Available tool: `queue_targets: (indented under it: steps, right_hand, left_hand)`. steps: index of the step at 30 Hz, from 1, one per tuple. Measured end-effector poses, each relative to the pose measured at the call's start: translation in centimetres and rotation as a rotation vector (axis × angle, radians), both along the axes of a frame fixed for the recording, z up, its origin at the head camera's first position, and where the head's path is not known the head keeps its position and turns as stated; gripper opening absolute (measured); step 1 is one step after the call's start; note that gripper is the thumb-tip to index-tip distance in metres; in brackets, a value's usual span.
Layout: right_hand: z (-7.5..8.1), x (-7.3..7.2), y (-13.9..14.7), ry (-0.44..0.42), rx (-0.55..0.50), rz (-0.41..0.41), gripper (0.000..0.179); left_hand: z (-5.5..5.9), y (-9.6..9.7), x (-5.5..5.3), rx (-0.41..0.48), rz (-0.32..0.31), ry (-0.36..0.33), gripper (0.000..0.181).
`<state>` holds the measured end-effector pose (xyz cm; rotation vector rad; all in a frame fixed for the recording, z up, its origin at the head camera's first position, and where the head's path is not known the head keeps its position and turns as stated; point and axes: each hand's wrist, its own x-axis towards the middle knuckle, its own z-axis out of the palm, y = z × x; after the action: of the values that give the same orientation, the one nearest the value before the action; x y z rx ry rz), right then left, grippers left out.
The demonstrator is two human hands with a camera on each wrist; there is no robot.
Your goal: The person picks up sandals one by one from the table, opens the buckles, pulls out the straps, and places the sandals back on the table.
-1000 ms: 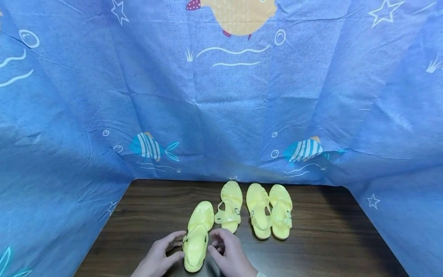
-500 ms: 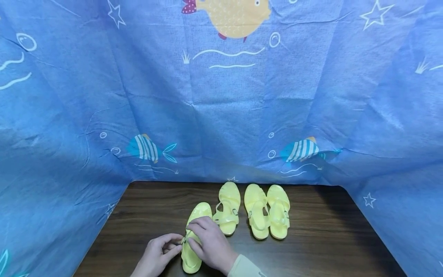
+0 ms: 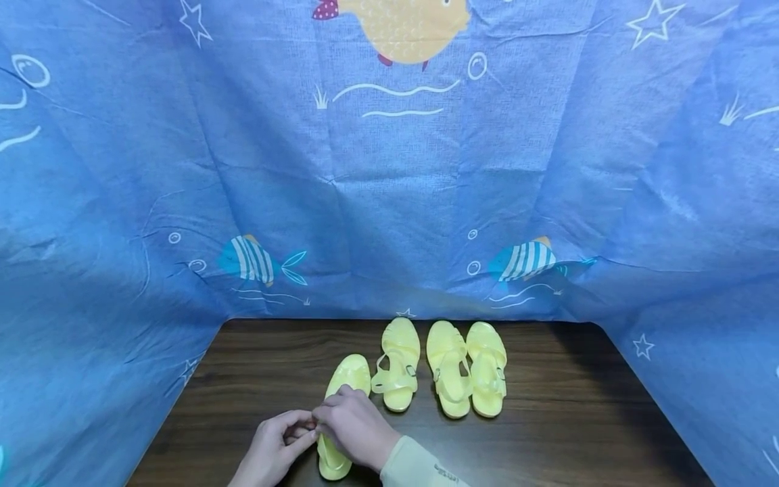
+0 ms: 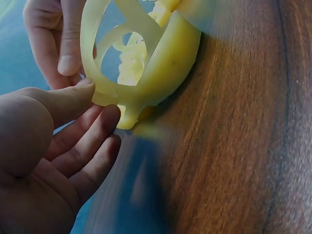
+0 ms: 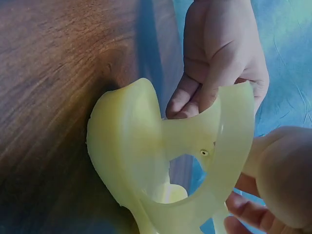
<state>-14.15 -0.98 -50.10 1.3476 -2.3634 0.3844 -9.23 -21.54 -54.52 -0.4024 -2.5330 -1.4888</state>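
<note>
One translucent yellow plastic sandal (image 3: 351,375): on near side of dark wood-grain worktop (image 3: 578,423)
Left hand (image 3: 275,444): pinches its side strap (image 4: 108,87)
Right hand (image 3: 359,425): grip hidden, cannot tell
Strap: may slip if pinch loosens

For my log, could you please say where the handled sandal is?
In the head view, the sandal lies left of centre on the table, partly under the right hand, left of the other three sandals.
</note>
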Motion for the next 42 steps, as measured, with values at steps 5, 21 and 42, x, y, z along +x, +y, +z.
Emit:
queue_targets:
  steps: [5, 21, 42]
  right_hand:
    - [0.3, 0.0, -0.4, -0.016, 0.102, -0.053, 0.007]
    - [0.4, -0.4, -0.9, -0.119, 0.231, -0.073, 0.02]
    - [0.5, -1.0, -1.1, -0.217, 0.241, -0.046, 0.018]
  left_hand:
    - [0.1, 0.1, -0.1, -0.007, 0.008, 0.029, 0.016]
    - [0.7, -0.2, -0.2, -0.012, -0.019, -0.184, 0.018]
    - [0.3, -0.3, -0.1, -0.02, -0.02, -0.166, 0.01]
